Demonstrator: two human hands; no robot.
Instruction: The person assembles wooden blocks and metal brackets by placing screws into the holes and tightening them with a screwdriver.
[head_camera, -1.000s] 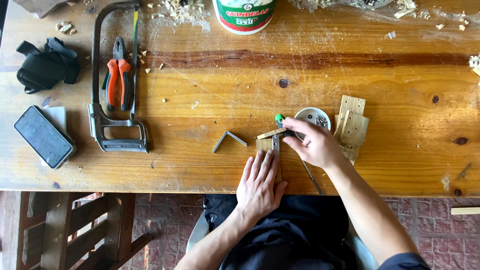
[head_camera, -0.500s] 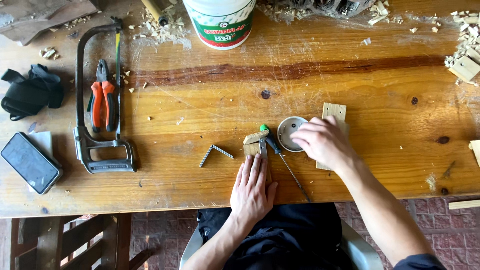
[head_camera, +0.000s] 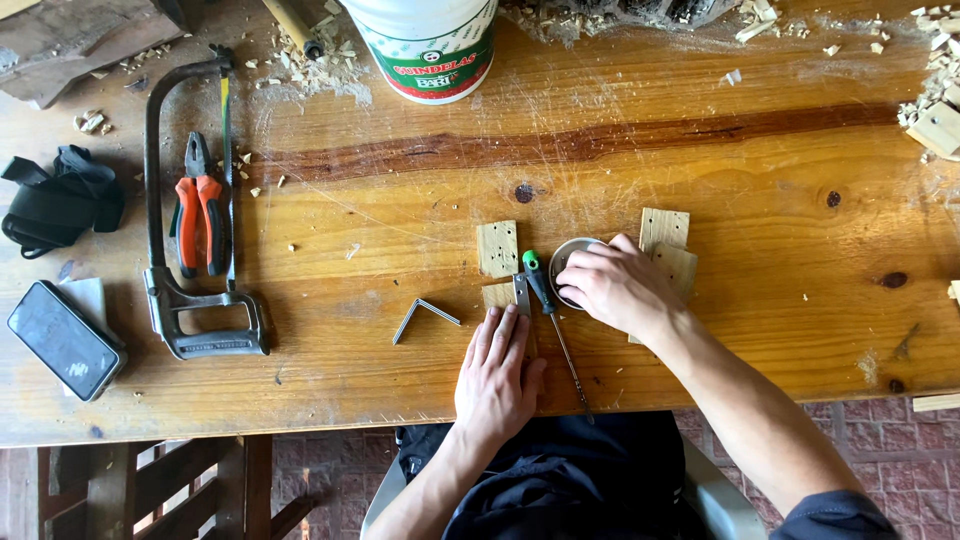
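Observation:
My left hand (head_camera: 497, 375) lies flat, with its fingers pressing a small wooden block (head_camera: 497, 296) down on the table. A metal bracket (head_camera: 521, 293) rests on the block's right edge. My right hand (head_camera: 618, 287) is curled over a small round tin (head_camera: 562, 262), fingertips at its rim; I cannot see whether they pinch anything. A green-handled screwdriver (head_camera: 541, 288) lies loose between the two hands, its shaft pointing toward the table's near edge. Another drilled wooden block (head_camera: 497, 248) sits just beyond, and wooden pieces (head_camera: 666, 230) lie behind my right hand.
A bent metal bracket (head_camera: 425, 313) lies left of my hands. Further left are a hacksaw (head_camera: 190, 300), orange pliers (head_camera: 200, 215), a phone (head_camera: 65, 341) and a black strap (head_camera: 60, 200). A white bucket (head_camera: 430, 45) stands at the back, wood scraps (head_camera: 935, 110) at the far right.
My right hand has put the screwdriver down and moved onto the round tin. The left hand stays on the block. The camera view has shifted closer.

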